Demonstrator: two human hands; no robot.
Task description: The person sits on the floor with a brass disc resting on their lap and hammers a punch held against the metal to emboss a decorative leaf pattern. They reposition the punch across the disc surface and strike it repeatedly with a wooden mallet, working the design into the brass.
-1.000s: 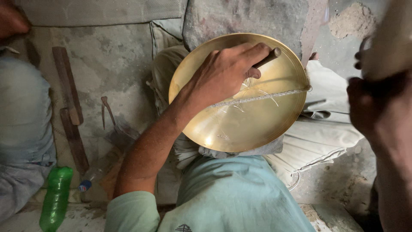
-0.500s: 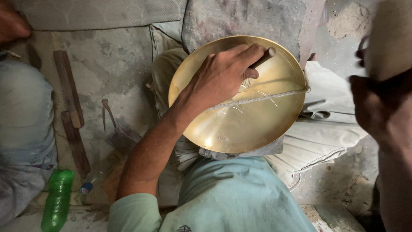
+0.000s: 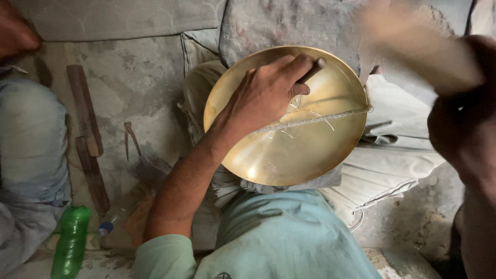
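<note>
The left hand (image 3: 263, 95) is closing its grip around a dark, slim tool handle (image 3: 313, 71) — fingers curled over it, knuckles up — and the handle's free end is sticking out past the fingers toward about two o'clock, so its long axis is running from roughly eight to two across the upper part of the brass plate (image 3: 305, 150). The working end of the tool is hidden under the hand, so whether it is touching the metal cannot be told. The hand is lying over the plate's upper left part, at about eleven o'clock from the plate's centre, and the bare polished bowl is opening away from the grip toward five o'clock. Just beside the fingers, a pale rough cord-like strip (image 3: 315, 120) is crossing the plate from the hand out to the rim at three o'clock, with fine scratched lines fanning near it. The plate itself is resting tilted on the person's lap, on the pale trousers (image 3: 398, 150), above the light green shirt (image 3: 289, 232). The right hand (image 3: 460, 129) is blurred at three o'clock, well apart from the plate's centre and much farther from the tool than the left; its grip cannot be made out, though a pale blurred shape is sweeping above it. Farther out at nine o'clock, wooden strips (image 3: 85, 111) are lying on the grey floor (image 3: 139, 77), and a green plastic bottle (image 3: 71, 240) is lying at seven o'clock.
</note>
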